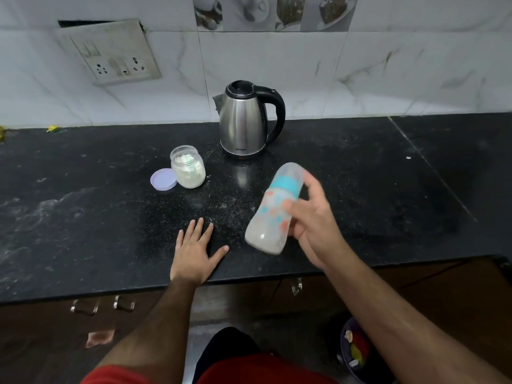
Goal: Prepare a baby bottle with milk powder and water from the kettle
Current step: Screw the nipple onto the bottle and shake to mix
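Observation:
My right hand [313,223] grips a baby bottle [273,214] above the black counter, tilted with its capped top pointing up and away; it is motion-blurred. The bottle has a teal collar, a clear cap, coloured prints and pale cloudy liquid inside. My left hand [195,252] lies flat on the counter near the front edge, fingers spread, holding nothing. A steel kettle [243,123] with a black lid and handle stands at the back. Left of it sits an open jar of white milk powder [188,170], its lilac lid [163,180] lying beside it.
The black granite counter [97,217] carries spilled powder dust near my left hand. A wall socket panel [110,54] hangs on the tiled wall at the back left. Drawer handles [102,304] show below the counter's edge, and a bin [357,350] stands on the floor at the right.

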Action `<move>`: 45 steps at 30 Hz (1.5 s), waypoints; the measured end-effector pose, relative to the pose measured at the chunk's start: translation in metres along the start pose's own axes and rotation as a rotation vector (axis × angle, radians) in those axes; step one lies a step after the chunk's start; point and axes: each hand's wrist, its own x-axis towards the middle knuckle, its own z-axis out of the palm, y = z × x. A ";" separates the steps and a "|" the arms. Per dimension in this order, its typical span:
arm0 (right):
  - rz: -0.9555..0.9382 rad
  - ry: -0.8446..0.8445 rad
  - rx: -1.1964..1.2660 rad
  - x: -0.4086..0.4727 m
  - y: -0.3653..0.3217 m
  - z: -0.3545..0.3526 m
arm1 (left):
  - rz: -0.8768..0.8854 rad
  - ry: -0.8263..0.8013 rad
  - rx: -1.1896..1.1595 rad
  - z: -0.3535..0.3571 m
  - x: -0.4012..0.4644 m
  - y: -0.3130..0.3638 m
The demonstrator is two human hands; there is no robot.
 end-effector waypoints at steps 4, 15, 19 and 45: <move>-0.051 0.079 0.078 0.004 -0.003 -0.002 | 0.006 0.013 -0.009 0.000 0.001 0.002; -0.026 0.099 0.120 0.002 -0.001 -0.008 | 0.003 0.012 -0.010 0.001 0.001 0.000; -0.073 0.195 0.233 0.008 -0.004 -0.008 | 0.002 0.013 0.000 0.001 0.000 0.001; 0.083 -0.039 0.096 -0.012 0.003 -0.003 | -0.003 0.004 0.005 0.001 0.001 0.001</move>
